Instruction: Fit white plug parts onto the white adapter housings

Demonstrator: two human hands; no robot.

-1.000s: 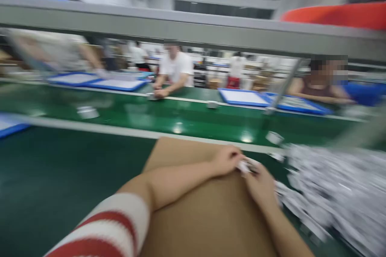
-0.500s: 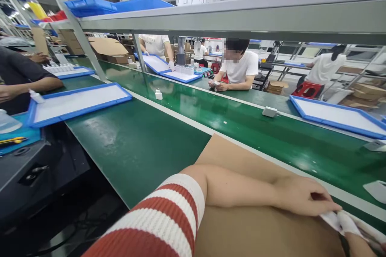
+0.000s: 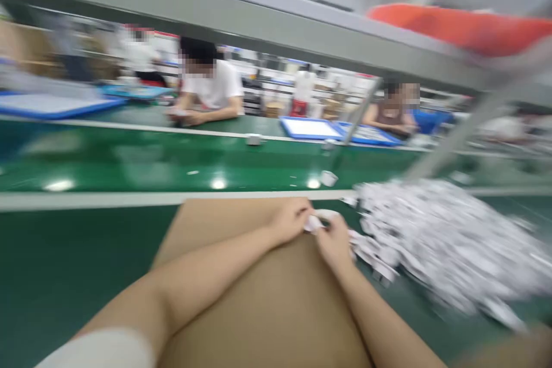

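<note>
Currently gripping small white item [image 3: 314, 223], too blurred to identify, between bent fingers of left hand [image 3: 290, 221] and right hand [image 3: 336, 243], both at far right corner of brown cardboard [image 3: 263, 310]. Just right of cardboard, on dark green worktop [image 3: 60, 282]: large heap of white pieces [image 3: 448, 241]. Across green conveyor belt [image 3: 142, 164], on far side: blue-rimmed trays [image 3: 309, 127], with person in white T-shirt [image 3: 222, 87] leaning forward to their left.

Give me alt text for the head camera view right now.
Left hand and right hand hold a small white item over brown cardboard. A heap of blurred white pieces lies to the right; across a glossy green strip, a person in white leans forward.
</note>
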